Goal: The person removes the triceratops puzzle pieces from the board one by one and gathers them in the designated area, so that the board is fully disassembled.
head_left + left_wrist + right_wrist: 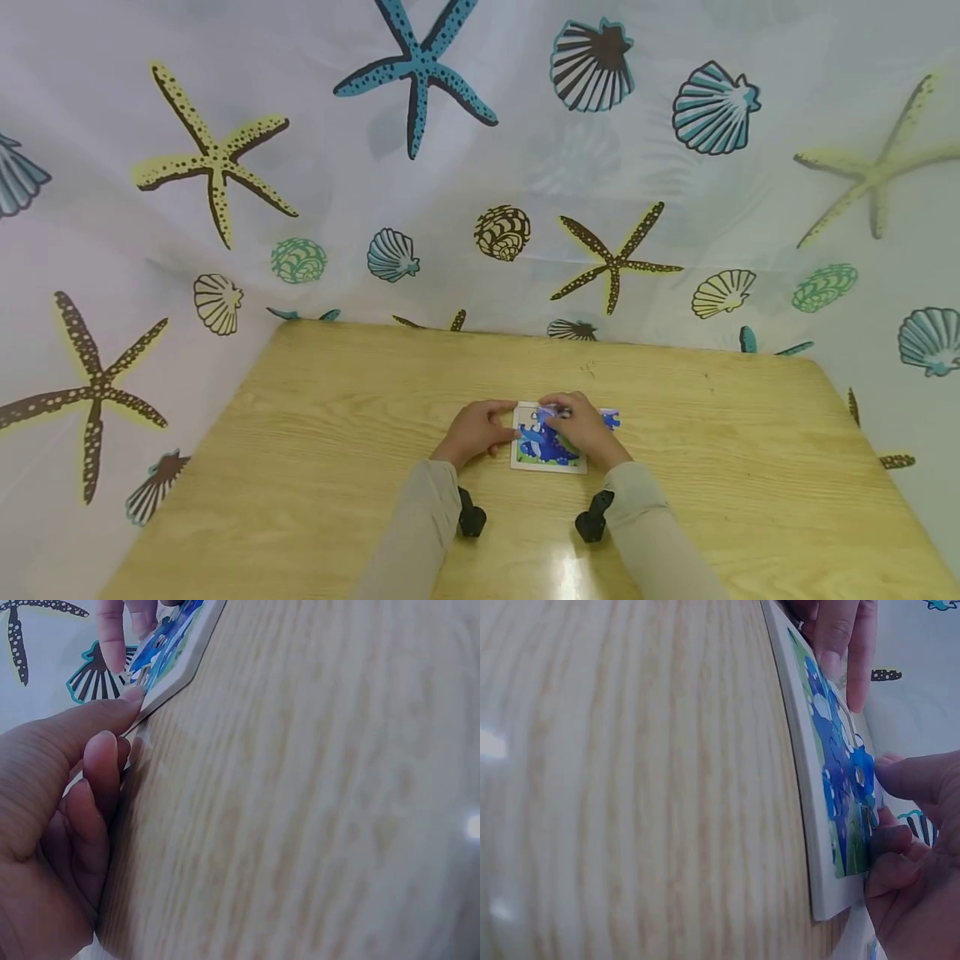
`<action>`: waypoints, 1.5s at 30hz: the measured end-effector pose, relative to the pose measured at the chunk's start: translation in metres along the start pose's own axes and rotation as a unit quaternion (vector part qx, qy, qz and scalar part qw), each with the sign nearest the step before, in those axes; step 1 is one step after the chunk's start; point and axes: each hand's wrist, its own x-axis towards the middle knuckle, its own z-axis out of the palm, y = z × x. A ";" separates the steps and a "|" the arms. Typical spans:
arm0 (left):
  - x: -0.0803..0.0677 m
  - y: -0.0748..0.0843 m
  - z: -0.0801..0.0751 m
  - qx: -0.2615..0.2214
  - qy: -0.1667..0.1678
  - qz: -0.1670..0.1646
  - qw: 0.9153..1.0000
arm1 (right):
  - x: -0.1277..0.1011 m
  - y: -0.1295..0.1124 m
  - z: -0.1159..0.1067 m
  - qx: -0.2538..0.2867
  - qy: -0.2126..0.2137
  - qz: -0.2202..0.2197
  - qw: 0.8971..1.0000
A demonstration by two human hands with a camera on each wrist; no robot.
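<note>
A small jigsaw puzzle board [549,468] with a pale frame and a blue dinosaur picture lies flat on the table. My left hand [474,431] holds its left edge, the thumb [124,709] on the frame and the index finger near the upper left corner. My right hand [583,427] reaches over the board's upper right part. Between its thumb and fingers it pinches a blue puzzle piece [864,774], tilted just over the picture. Much of the picture's right side is hidden under this hand. Another blue puzzle piece [612,419] shows just right of the hand.
The wooden table [337,500] stretches around the board. A white curtain [480,183] printed with starfish and shells hangs along its back and sides. Black wrist devices [471,518] sit below both sleeves, close over the table.
</note>
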 end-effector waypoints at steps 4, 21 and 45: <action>-0.003 0.001 0.000 0.000 0.000 -0.006 1.000 | 0.001 0.003 0.003 0.040 0.004 0.046 0.998; 0.002 0.000 -0.002 0.002 0.007 0.004 1.000 | 0.003 0.006 0.003 0.160 0.064 0.058 0.983; 0.002 0.002 0.002 0.013 0.004 0.014 1.000 | -0.029 0.076 -0.099 0.135 0.130 0.125 0.974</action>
